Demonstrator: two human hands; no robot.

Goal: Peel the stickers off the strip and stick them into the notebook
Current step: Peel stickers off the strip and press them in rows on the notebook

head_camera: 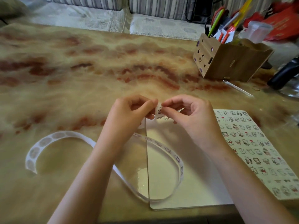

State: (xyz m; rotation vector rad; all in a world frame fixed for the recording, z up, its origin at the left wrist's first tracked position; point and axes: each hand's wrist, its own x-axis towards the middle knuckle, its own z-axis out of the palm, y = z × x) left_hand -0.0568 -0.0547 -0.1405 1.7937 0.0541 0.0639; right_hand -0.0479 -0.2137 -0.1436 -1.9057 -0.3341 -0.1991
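Sticker strip [45,140]: a long ribbon of white backing paper lies in loose loops on the worktop [80,70]. Its left stretch shows only pale round patches. Its right stretch carries small cartoon figures and curves over the notebook [202,191] up to the hands. The worktop is a broad, glossy slab, tan with rust-red veins like polished stone. Beyond its far edge are cushions [84,2] in grey and white stripes.

The notebook lies open at the near right. One page is plain, cream and smooth with a rounded near corner. The page to its right is packed with rows of little cartoon stickers. A clear, shiny sheet seems to lie to the left of the plain page, though I cannot tell what it is.

At the far right stands a boxy pen holder [229,62] of light wood. It has a scalloped rim and small cut-out shapes, and it is stuffed with green, orange and yellow pens.

Both hands are raised close together above the notebook's far edge. The left hand [129,113] pinches the strip's end between thumb and forefinger. The right hand [191,115] nips a small white sticker [159,109] at that end with its thumb and fingertip, the other fingers loosely curled.
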